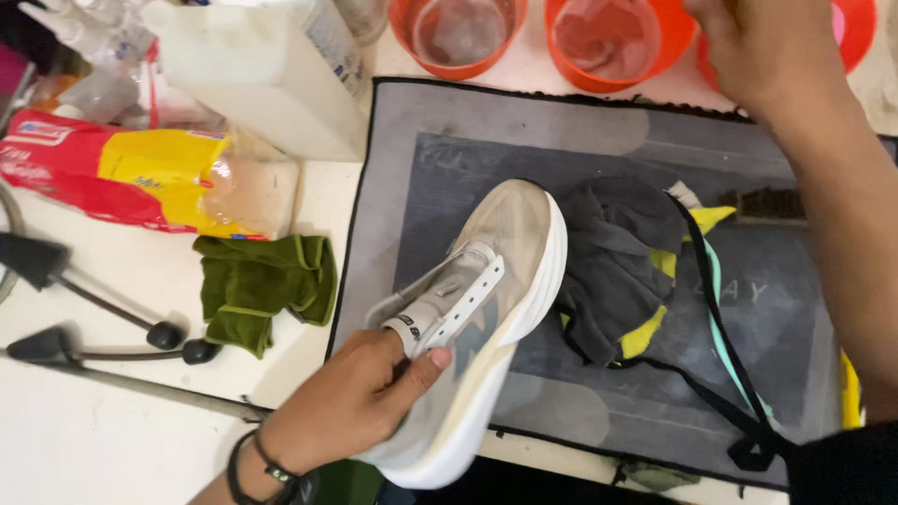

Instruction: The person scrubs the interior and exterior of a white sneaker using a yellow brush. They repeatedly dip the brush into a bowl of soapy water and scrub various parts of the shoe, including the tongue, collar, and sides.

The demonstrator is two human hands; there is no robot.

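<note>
My left hand [360,397] grips a pale beige running shoe [500,281] with a thick white sole, fingers inside its opening. The shoe lies tilted over a grey mat [449,131], toe pointing away. My right hand [753,42] reaches to the far edge, over an orange bowl [608,42]; its fingers are cut off by the frame's top. Beside the shoe's toe lies a dark grey and yellow cloth [617,266] with black straps.
A second orange bowl [456,36] stands left of the first. A green cloth [262,285], a red and yellow packet [140,173] and a white box [262,75] sit left of the mat. A brush [767,204] lies on the mat's right.
</note>
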